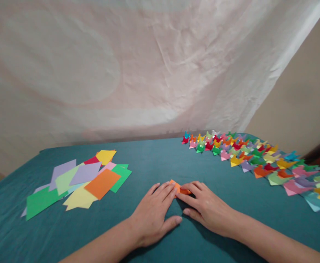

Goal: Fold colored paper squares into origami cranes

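A small folded piece of orange paper (pixel 177 185) lies on the teal cloth in front of me, partly hidden under my fingers. My left hand (pixel 157 210) rests flat with its fingers stretched out, the tips over the paper's left side. From the right, my right hand (pixel 203 206) has its bent index and middle fingers on a folded orange flap. Its thumb sits lower, apart from the paper. The exact shape of the fold is covered by both hands.
Loose sheets of coloured paper lie overlapping at the left, an orange sheet (pixel 102 183) and a green sheet (pixel 45 200) among them. Rows of folded paper birds (pixel 236 160) stand along the right side. A pale curtain (pixel 149 73) hangs behind the table (pixel 154 157).
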Motion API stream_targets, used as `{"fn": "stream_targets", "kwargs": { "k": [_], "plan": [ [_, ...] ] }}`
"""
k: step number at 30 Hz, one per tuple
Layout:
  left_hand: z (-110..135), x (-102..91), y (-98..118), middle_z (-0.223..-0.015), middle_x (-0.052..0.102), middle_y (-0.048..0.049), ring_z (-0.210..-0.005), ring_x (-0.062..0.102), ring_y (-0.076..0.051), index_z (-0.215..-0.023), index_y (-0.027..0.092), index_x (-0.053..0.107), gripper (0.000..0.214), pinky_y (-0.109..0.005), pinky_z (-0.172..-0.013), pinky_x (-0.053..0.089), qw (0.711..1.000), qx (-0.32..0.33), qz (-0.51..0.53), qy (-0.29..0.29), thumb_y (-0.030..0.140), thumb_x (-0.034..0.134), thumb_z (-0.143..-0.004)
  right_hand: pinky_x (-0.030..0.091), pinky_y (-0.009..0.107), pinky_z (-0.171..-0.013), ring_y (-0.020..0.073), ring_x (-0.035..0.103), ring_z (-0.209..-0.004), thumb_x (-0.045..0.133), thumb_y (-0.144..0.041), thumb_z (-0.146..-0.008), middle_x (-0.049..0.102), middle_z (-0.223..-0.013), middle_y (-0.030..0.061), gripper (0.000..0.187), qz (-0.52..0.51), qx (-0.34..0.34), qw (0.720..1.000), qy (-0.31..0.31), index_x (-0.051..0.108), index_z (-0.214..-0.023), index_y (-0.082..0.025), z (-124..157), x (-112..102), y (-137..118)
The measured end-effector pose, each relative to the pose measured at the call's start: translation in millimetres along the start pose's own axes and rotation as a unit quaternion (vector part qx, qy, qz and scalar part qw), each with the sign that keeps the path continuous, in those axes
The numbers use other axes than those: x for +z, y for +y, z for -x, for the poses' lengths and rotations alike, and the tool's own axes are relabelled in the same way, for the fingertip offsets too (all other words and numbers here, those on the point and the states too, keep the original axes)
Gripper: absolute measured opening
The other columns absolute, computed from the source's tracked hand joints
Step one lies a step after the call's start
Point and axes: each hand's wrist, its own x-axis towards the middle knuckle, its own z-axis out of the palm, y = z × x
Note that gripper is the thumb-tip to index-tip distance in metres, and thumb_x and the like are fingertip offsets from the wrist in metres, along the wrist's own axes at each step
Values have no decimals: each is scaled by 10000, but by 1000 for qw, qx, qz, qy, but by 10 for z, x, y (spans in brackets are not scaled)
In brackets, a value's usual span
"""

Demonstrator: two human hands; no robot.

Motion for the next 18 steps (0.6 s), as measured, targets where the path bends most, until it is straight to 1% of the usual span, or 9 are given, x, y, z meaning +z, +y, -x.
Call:
{"fn": "stream_targets", "kwargs": {
  "k": [4, 11, 18],
  "plan": [
    [-2, 2, 0, -1484, 243, -83, -1359, 219, -247, -1424, 208, 227, 649, -440, -1111, 173, 1000, 2, -1, 6, 563, 334, -892, 438, 427, -863, 243, 475, -1039, 527, -290, -869, 549, -1167, 104, 358, 7, -10, 1000, 1, 524, -1222, -230, 5, -12, -7],
    [-10, -1, 6, -1488, 233, -80, -1362, 212, -239, -1424, 198, 226, 659, -437, -1115, 171, 1000, -2, -7, -4, 560, 349, -887, 426, 429, -864, 248, 466, -1050, 514, -312, -879, 537, -1190, 105, 364, 19, -11, 1000, -20, 515, -1233, -231, 10, -31, -11],
    [-11, -10, 10, -1489, 231, -76, -1364, 205, -242, -1421, 211, 233, 640, -436, -1112, 173, 1000, -2, -19, -7, 546, 359, -891, 421, 406, -845, 243, 500, -1035, 524, -342, -877, 571, -1113, 100, 314, 28, -10, 999, -31, 572, -1169, -237, 1, -99, 10]
  ]
}}
